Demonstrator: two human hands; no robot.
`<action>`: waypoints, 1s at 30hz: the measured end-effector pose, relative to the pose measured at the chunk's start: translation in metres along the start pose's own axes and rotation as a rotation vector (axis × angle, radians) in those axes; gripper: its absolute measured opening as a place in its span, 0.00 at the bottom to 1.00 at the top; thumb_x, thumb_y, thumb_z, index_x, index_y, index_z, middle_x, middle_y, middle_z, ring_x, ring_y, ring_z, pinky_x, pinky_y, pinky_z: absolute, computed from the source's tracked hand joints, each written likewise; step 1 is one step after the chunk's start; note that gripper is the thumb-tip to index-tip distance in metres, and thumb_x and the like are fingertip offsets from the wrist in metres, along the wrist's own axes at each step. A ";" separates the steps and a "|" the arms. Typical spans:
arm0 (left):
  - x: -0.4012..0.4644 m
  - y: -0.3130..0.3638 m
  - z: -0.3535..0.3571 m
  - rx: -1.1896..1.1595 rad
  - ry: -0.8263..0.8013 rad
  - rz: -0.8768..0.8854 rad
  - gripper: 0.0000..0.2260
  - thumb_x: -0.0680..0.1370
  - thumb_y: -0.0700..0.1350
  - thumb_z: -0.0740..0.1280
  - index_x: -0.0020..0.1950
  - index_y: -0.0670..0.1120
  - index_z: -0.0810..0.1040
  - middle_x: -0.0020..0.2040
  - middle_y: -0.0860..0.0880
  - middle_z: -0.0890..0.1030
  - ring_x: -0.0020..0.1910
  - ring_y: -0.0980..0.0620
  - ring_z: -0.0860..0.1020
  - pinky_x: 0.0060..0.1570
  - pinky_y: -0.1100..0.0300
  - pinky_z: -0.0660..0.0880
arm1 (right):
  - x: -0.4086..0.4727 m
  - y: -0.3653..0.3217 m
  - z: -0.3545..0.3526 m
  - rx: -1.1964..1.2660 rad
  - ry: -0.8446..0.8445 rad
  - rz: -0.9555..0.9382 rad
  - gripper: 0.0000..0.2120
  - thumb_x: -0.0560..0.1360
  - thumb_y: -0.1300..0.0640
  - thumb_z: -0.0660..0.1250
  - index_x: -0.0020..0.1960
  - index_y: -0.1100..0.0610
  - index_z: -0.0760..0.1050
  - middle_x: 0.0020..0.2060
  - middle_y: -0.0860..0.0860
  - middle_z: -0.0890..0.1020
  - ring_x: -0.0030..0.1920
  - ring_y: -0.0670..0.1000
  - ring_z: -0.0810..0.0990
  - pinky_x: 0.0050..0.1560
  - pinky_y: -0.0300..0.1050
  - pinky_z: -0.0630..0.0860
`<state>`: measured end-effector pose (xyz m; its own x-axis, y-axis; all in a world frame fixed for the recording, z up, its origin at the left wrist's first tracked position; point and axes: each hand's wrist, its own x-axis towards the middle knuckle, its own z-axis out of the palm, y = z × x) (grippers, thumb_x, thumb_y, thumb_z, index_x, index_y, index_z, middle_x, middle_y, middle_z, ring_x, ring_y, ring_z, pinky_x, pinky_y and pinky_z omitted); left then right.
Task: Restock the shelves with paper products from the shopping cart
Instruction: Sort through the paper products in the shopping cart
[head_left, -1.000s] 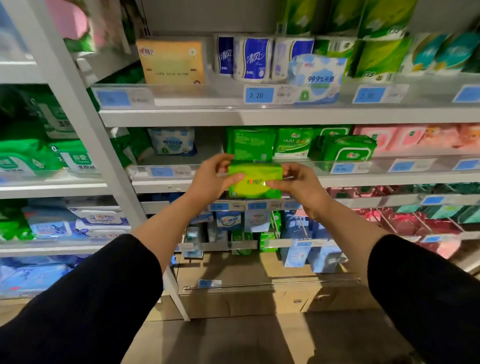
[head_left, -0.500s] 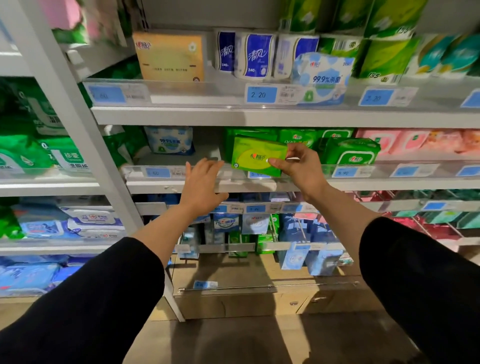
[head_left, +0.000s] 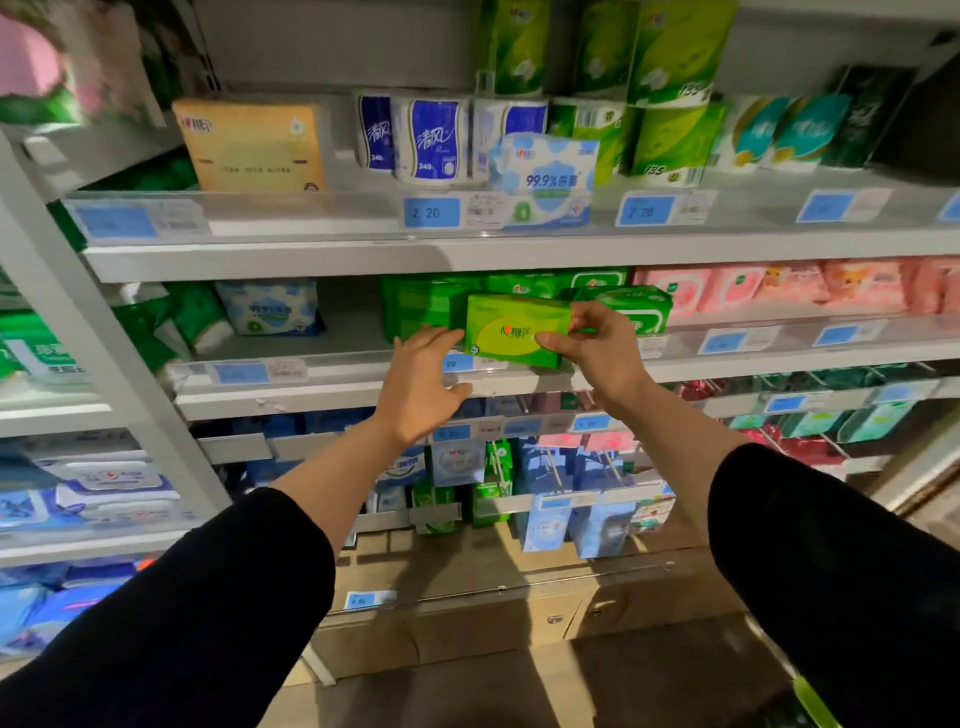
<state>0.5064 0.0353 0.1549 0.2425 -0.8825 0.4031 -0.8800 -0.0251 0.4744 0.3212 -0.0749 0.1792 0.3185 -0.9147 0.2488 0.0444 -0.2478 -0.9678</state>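
Note:
My right hand (head_left: 597, 348) grips the right end of a bright green tissue pack (head_left: 511, 330), holding it over the front lip of the middle shelf (head_left: 332, 387), in front of a row of darker green packs (head_left: 421, 306). My left hand (head_left: 421, 379) hovers just left of the pack with its fingers spread and straight, fingertips near the pack's left edge and holding nothing. The shopping cart is out of view.
The upper shelf (head_left: 311, 254) carries a yellow tissue pack (head_left: 254, 145), blue-labelled rolls (head_left: 426, 140) and a blue wipes pack (head_left: 545, 179). Pink packs (head_left: 779, 286) fill the middle shelf's right. A white upright post (head_left: 88, 353) divides the bays. Hanging packs sit lower down.
My left hand let go of the green pack and dropped beside it. My right hand lifted the pack up to the middle shelf and moved it slightly right.

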 end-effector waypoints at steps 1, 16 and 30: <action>0.003 0.007 0.003 -0.016 -0.005 -0.005 0.29 0.74 0.43 0.73 0.73 0.43 0.68 0.72 0.44 0.69 0.73 0.44 0.64 0.74 0.42 0.52 | 0.000 0.000 -0.006 0.004 0.007 0.006 0.15 0.68 0.70 0.75 0.45 0.61 0.70 0.35 0.50 0.67 0.39 0.53 0.69 0.39 0.35 0.76; 0.052 0.120 -0.053 -0.352 0.417 0.191 0.14 0.73 0.56 0.71 0.52 0.50 0.74 0.38 0.54 0.77 0.40 0.54 0.78 0.46 0.54 0.78 | 0.014 -0.109 -0.087 0.012 -0.162 -0.151 0.16 0.68 0.69 0.74 0.33 0.55 0.69 0.27 0.45 0.69 0.31 0.45 0.73 0.33 0.36 0.72; 0.126 0.133 -0.224 0.143 0.814 0.248 0.19 0.79 0.45 0.65 0.70 0.43 0.71 0.69 0.46 0.71 0.68 0.49 0.68 0.66 0.58 0.63 | 0.098 -0.309 -0.024 0.047 -0.145 -0.499 0.22 0.68 0.58 0.78 0.57 0.65 0.77 0.46 0.61 0.78 0.53 0.59 0.83 0.49 0.45 0.82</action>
<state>0.5116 0.0265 0.4442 0.2062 -0.2601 0.9433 -0.9758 0.0166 0.2179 0.3158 -0.0957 0.5034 0.3758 -0.6344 0.6755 0.2654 -0.6248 -0.7343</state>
